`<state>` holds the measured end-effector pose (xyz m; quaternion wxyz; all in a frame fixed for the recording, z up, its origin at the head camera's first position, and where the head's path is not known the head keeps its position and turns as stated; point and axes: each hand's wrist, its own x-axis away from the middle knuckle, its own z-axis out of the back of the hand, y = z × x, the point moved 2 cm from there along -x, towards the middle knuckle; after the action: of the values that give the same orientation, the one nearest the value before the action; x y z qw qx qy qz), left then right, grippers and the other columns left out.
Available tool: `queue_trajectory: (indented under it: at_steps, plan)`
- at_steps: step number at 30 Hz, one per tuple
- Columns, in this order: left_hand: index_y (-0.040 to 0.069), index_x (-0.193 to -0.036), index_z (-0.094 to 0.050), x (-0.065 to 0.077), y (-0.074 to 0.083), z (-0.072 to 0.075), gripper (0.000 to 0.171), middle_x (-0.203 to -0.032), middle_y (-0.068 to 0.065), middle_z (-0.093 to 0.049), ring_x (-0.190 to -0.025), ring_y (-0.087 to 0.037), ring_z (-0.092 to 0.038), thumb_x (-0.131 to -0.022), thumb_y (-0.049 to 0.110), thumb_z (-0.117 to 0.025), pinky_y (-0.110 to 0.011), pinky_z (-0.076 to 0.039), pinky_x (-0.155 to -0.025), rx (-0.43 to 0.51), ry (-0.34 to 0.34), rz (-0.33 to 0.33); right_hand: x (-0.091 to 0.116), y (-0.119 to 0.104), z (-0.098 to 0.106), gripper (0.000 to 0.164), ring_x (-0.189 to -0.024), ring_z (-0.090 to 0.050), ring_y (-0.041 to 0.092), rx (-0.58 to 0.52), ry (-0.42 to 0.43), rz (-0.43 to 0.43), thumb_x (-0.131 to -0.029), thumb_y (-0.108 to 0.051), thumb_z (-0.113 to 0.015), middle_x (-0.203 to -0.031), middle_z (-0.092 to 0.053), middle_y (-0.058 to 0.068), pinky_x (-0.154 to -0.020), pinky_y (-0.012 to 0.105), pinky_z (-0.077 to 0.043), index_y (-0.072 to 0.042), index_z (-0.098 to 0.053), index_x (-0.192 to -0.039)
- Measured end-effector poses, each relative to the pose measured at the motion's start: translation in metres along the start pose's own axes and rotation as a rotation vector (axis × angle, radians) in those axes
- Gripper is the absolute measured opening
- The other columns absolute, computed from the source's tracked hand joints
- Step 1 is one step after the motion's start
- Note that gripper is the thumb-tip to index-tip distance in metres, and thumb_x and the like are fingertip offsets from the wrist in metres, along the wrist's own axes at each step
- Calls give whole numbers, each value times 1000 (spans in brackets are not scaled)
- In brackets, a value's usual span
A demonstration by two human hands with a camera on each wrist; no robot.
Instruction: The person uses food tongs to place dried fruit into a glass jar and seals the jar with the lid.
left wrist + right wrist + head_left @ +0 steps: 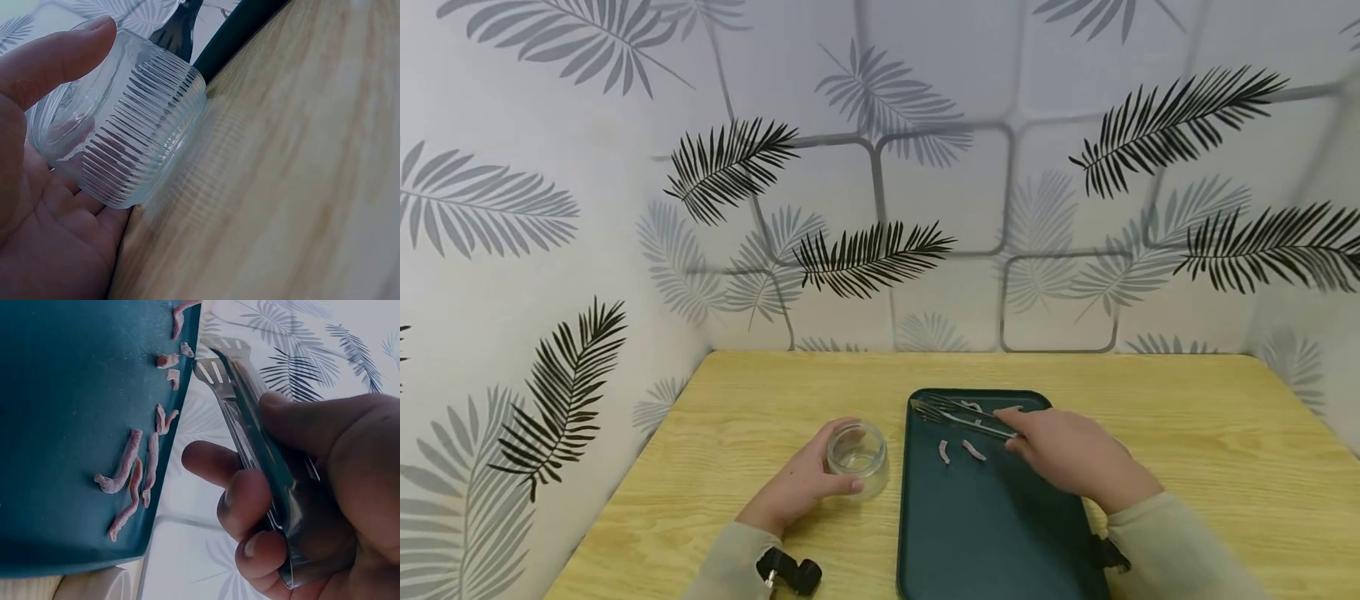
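Note:
A clear glass jar (859, 479) with ribbed sides stands on the table left of the tray. My left hand (801, 483) grips it, fingers round the far side and the thumb (62, 59) across its near side. My right hand (1067, 454) holds metal tongs (284, 494) with slotted tips, thumb on one arm and fingers curled round the other. In the head view the tongs reach over the far left part of a dark green tray (985, 533). Several small pinkish, wrinkled strips (128, 464) lie on the tray, some beneath the tongs in the head view.
The tray has a raised rim and sits on a yellow wood-grain table (760, 400). Behind the table rises a wall (940, 192) with a leaf pattern, and another closes off the left side. Black camera mounts (790, 571) are strapped to both wrists.

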<state>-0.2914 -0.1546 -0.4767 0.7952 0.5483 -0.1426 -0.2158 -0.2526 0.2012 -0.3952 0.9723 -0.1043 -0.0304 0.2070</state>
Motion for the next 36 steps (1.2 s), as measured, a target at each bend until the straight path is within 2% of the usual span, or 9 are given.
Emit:
queue_trajectory:
  at_steps: [8,10,16,20,30,36]
  plan:
    - [25,-152,-38,-1,-1,-2,82,-150,-1,-49,-131,-24,-50,-84,22,-84,-47,-32,-111,17,6,3,-8,8,-6,45,-45,-38,8,32,83,35,-95,-23,-72,-67,-55,-12,-50,31,-34,-17,-64,-139]
    - [24,-152,-38,-1,0,-3,82,-151,-1,-49,-131,-24,-49,-84,20,-84,-48,-31,-111,22,3,1,-6,10,-4,44,-44,-36,9,21,97,38,-96,-23,-71,-62,-49,-12,-49,31,-33,-18,-64,-139]
    - [20,-152,-38,-1,3,-4,80,-151,-6,-48,-131,-28,-49,-86,18,-83,-49,-32,-110,34,-6,-14,4,16,5,44,-41,-35,10,-41,122,13,-99,-24,-67,-50,-44,-8,-48,31,-31,-21,-62,-142]
    - [21,-152,-38,0,3,-3,80,-152,-7,-47,-131,-28,-49,-86,19,-83,-48,-32,-110,24,-1,-12,8,17,6,45,-40,-33,10,-76,114,14,-99,-26,-66,-48,-43,-8,-47,31,-30,-23,-60,-144]
    - [19,-153,-37,2,1,-1,82,-153,-8,-46,-135,-28,-46,-86,17,-83,-49,-30,-112,60,-6,1,12,6,14,46,-42,-32,5,-112,156,115,-99,-29,-66,-50,-40,-13,-52,29,-35,-22,-60,-144]
    - [19,-153,-37,3,3,0,81,-153,-9,-46,-136,-29,-46,-87,18,-82,-51,-29,-112,58,-7,6,16,-7,20,45,-43,-29,2,-145,177,168,-99,-28,-66,-51,-38,-15,-53,27,-35,-24,-60,-144]
